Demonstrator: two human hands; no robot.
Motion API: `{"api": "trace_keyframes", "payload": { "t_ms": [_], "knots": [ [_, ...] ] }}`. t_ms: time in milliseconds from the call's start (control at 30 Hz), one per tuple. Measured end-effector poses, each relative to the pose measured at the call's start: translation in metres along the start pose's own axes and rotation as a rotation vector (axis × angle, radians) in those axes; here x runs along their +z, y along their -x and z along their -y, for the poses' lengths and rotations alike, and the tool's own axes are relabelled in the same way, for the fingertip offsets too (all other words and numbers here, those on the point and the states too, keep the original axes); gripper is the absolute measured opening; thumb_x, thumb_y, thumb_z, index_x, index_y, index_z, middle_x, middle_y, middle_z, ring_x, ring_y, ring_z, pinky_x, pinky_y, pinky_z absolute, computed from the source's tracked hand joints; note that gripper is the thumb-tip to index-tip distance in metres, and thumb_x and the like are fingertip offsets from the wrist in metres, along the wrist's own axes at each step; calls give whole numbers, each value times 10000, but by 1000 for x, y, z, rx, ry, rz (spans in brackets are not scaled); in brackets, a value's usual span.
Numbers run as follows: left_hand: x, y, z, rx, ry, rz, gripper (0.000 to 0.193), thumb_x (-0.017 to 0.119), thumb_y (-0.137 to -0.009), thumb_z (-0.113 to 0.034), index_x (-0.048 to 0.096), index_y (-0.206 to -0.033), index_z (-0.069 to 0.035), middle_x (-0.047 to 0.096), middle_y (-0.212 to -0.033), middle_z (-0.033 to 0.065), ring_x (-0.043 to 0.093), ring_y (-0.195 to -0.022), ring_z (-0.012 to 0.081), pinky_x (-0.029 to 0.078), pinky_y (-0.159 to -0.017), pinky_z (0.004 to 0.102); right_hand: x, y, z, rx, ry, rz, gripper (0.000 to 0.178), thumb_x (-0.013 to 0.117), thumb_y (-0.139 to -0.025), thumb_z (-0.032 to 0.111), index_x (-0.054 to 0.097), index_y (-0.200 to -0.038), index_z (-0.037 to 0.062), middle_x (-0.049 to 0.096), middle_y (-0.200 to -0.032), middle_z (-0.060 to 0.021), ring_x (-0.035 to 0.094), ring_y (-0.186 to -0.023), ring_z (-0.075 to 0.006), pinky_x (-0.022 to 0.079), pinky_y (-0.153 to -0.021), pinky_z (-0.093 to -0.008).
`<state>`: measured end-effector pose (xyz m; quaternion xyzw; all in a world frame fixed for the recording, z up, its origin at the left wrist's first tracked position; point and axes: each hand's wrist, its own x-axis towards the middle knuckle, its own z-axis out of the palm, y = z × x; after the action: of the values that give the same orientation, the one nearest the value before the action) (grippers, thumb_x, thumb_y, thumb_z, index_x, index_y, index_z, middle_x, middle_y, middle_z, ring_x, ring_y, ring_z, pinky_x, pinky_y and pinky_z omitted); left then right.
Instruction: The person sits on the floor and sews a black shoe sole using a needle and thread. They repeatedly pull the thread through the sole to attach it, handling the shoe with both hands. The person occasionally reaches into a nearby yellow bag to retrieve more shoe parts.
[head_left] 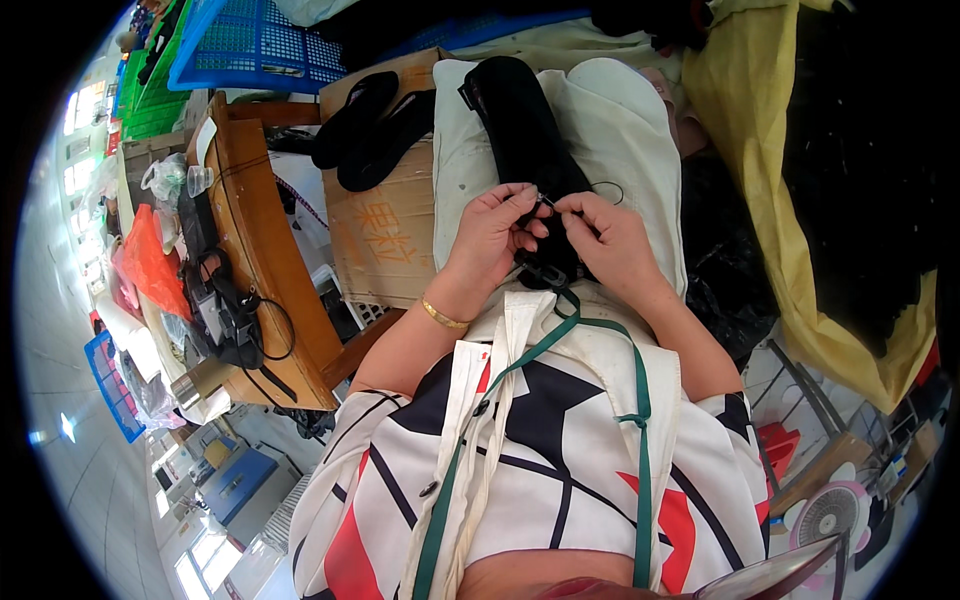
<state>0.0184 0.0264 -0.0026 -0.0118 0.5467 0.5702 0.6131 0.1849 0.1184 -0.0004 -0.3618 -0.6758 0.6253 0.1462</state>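
Both my hands meet over my lap, fingertips almost touching. My left hand [497, 225] is closed in a pinch on something small and dark with a shiny spot, too tiny to name. My right hand [603, 235] pinches beside it, and a thin dark thread [608, 188] loops out past its knuckles. Beneath the hands, a black flat shoe [515, 110] lies lengthwise on a white cloth [620, 110] over my lap; its near part is hidden by the hands. A black buckle [541, 272] with a green strap sits just below them.
On my left, two black shoes [403, 140] rest on a cardboard box [372, 235], beside a wooden table [270, 270] holding cables and bags. A blue plastic basket [265, 45] stands beyond. To the right hangs a yellow sack [745, 90] with black contents; a fan [828, 515] is lower right.
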Motion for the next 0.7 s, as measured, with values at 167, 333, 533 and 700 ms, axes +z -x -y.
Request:
{"api": "trace_keyframes", "payload": {
  "t_ms": [167, 333, 533, 700],
  "knots": [
    [3, 3, 0, 15, -4, 2, 187, 631, -958, -161, 603, -1088, -30, 694, -900, 97, 673, -692, 145, 528, -527, 232, 2, -2, -3, -8, -28, 4, 152, 579, -934, 92, 652, -1048, 24, 582, -708, -26, 502, -610, -80, 413, -563, -247],
    [-1, 3, 3, 49, -23, 47, 188, 662, -929, -116, 600, -1083, -27, 694, -910, 104, 682, -714, 152, 540, -552, 231, -3, -3, 0, 155, -142, 97, 129, 582, -945, 119, 622, -1038, 39, 615, -696, -61, 568, -598, -112, 457, -571, -274],
    [0, 0, 1, -13, -87, 38, 183, 709, -889, -97, 615, -1026, -20, 693, -883, 99, 649, -661, 128, 527, -559, 223, 3, -7, -11, 188, -131, 100, 100, 583, -968, 121, 602, -999, 28, 586, -695, -16, 540, -585, -79, 440, -544, -249],
    [2, 0, -1, -17, -112, 37, 193, 735, -867, -97, 625, -1001, -12, 693, -864, 89, 636, -638, 108, 519, -555, 222, 3, -10, -3, 256, -170, 113, 102, 581, -982, 123, 594, -960, 25, 584, -706, 3, 533, -589, -56, 432, -536, -222]
  ]
}}
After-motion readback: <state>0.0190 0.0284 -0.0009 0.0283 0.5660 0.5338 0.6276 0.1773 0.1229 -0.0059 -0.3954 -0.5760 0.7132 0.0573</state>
